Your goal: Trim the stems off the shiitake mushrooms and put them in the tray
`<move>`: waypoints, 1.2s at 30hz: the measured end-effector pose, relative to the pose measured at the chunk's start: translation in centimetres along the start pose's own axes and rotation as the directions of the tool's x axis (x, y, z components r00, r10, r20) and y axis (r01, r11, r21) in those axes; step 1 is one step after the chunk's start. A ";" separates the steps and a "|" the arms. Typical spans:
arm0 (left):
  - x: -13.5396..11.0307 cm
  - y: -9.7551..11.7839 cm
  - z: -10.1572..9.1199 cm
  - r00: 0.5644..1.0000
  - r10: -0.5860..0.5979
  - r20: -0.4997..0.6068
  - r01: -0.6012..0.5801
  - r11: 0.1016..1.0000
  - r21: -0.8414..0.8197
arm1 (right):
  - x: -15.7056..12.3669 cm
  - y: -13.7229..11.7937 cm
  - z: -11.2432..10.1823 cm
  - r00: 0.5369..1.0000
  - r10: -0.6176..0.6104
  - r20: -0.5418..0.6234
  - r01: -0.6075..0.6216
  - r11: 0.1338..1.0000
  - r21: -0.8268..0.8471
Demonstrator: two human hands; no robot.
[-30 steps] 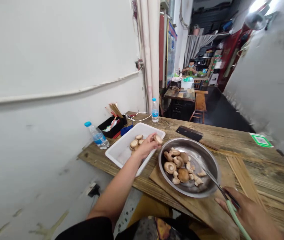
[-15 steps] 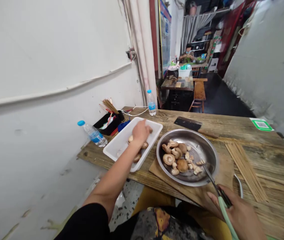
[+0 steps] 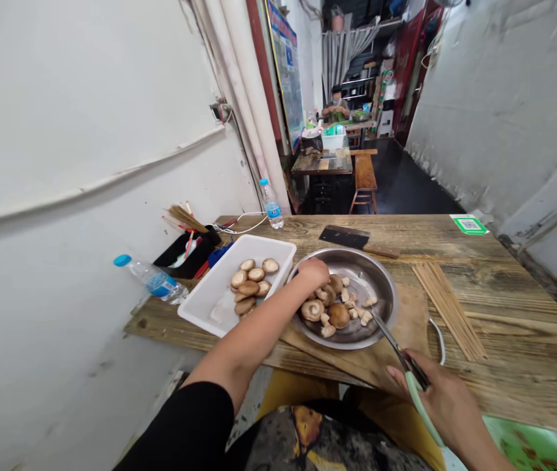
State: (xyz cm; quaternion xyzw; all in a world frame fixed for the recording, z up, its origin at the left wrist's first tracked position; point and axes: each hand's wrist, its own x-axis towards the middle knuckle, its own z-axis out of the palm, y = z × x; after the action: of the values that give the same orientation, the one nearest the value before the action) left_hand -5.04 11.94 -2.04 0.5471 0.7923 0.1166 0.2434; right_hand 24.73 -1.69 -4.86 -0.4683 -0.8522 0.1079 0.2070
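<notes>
My left hand [image 3: 314, 271] reaches into the left side of a steel bowl [image 3: 392, 288]. Its fingers curl down round a shiitake mushroom, though the fingertips are mostly hidden. Whole brown mushrooms [image 3: 338, 316] and cut pale stems [image 3: 357, 311] lie in that bowl. In my right hand [image 3: 448, 396] is a pair of scissors [image 3: 390, 335] with pale green handles. The blades point over the bowl's right rim, close to a stem. Left of the bowl stands a white plastic tray [image 3: 204, 307], where several shiitake caps [image 3: 249, 288] are gathered, some gill side up.
Bamboo skewers [image 3: 450, 311] lie on the wooden table right of the bowl, a cleaver [image 3: 352, 238] behind it. Water bottles [image 3: 153, 280] and a black box [image 3: 193, 258] with skewers stand left. A board [image 3: 410, 301] lies under the bowl. A person [image 3: 336, 108] sits far back.
My left hand has moved right, from the white tray into the steel bowl. The scissors stay in my right hand at the bowl's right rim. The view has shifted right.
</notes>
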 end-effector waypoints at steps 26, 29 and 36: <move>-6.8 -2.0 -0.5 0.795 0.442 -0.416 -0.580 0.755 -0.306 | 4.6 -4.6 -2.3 0.996 0.093 0.017 -0.094 0.984 0.151; -8.5 -1.2 -1.5 0.697 0.555 -0.455 -0.708 0.632 -0.314 | 4.9 -4.2 -2.3 0.982 0.182 0.050 -0.189 0.934 0.304; -13.6 0.6 -1.8 0.727 0.609 -0.316 -0.641 0.438 -0.630 | 7.3 -5.9 -2.2 0.923 0.192 0.333 -0.374 0.246 0.894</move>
State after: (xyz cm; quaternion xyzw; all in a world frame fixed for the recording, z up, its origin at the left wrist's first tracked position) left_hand -1.59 -0.29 3.29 0.6608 0.4306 0.5019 0.3551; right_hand 17.82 1.29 1.19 -0.3914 -0.5380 0.6585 0.3518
